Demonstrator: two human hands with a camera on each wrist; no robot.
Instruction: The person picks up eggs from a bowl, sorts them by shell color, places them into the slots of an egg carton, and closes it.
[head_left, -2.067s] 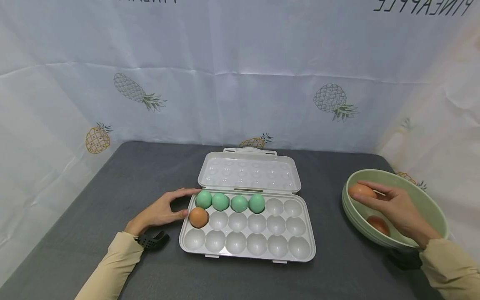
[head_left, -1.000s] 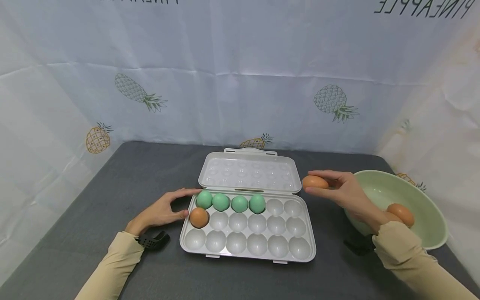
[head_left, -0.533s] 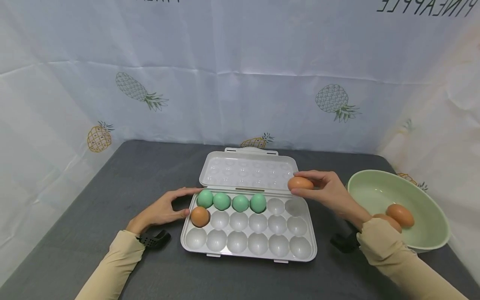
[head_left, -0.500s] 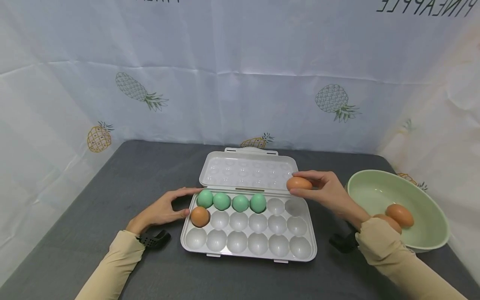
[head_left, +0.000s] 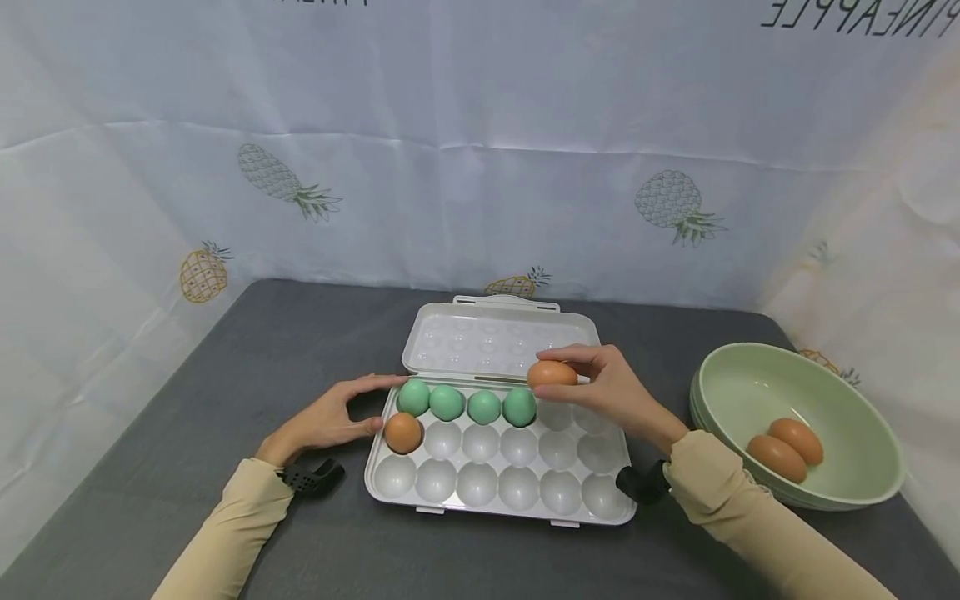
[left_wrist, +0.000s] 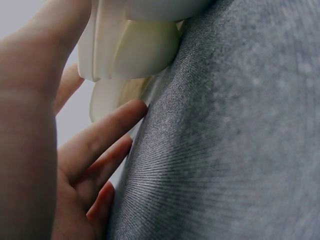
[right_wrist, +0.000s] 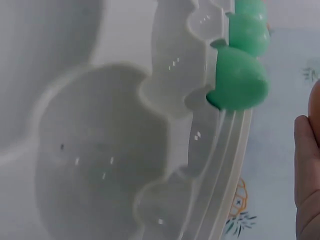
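Since the earlier frames our right hand (head_left: 609,392) has carried the brown egg (head_left: 552,373) away from the green bowl (head_left: 862,492) and leftward over the egg tray (head_left: 600,512); it now hovers above the back row, just right of the fourth green egg (head_left: 519,406), over the first empty cup on that row. We pinch the egg end to end between thumb and fingertips. Our left hand (head_left: 324,422) lies with fingers relaxed and outstretched, thumb (head_left: 360,427) and forefinger touching the tray's near-left corner, holding nothing, beside the single brown egg (head_left: 402,432) seated in the middle row. Two more brown eggs (head_left: 786,450) lie in the bowl, well to the right of our right forearm. We judge the held egg to be light, rigid, smooth and brittle if real, so a gentle grip around its widest part or across both ends suits it, with no squeezing. The tray looks like thin, stiff plastic, light enough to slide, which our left hand steadies. From the right wrist we see empty cups close by and the green eggs beyond.
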